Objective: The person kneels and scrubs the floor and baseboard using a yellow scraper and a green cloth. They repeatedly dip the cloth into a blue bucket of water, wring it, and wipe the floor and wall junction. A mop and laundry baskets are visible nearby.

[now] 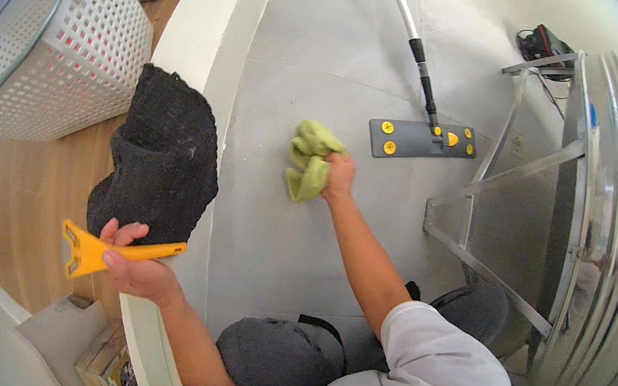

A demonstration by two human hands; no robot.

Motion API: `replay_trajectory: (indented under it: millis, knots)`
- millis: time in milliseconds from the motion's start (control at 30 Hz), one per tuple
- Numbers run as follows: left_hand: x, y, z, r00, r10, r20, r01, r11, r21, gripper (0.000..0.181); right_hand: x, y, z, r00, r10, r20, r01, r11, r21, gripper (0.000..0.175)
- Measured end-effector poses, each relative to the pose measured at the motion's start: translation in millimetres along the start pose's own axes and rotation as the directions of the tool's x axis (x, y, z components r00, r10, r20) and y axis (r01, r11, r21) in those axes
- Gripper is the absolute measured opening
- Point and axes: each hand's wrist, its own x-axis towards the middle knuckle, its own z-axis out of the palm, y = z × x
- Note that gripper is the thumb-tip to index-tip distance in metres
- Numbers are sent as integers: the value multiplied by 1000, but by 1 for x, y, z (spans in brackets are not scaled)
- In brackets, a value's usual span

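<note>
My left hand (139,269) is closed around a yellow plastic scraper (96,256), its wide head towards the left. Beneath and beyond that hand, a black textile mat (166,147) lies over the pale raised threshold (221,78) and onto the wood-look floor. With my arm stretched forward, my right hand (340,175) grips a crumpled green cloth (311,160) against the grey floor (272,235). To the right of the cloth rests a grey flat mop head (421,141) with yellow round clips, joined to a long pole (405,12).
An aluminium stepladder (495,251) stands on the right beside a shiny ribbed metal surface (617,239). A black bag (546,49) with a cord sits at the far right. White perforated baskets (92,41) are on the left. Near my lower left stands a cardboard box (106,363).
</note>
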Motion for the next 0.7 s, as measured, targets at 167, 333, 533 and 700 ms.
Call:
replay_trajectory:
  millis: [167, 333, 533, 700]
  knots:
    - [3, -9, -5, 999, -3, 39, 5, 997, -76, 58, 13, -75, -119, 985, -3, -171, 83, 884, 461, 35]
    - [5, -28, -6, 997, 14, 76, -9, 998, -69, 59, 58, -83, -205, 799, -241, -551, 64, 945, -320, 41]
    - [3, -37, -4, 998, -26, 49, 27, 1000, -5, 58, 48, -14, -119, 761, -393, -516, -366, 397, -842, 39]
    - [3, -35, -3, 993, -26, 117, 27, 1000, -2, 53, 3, -3, -22, 976, -177, -127, -49, 387, -921, 37]
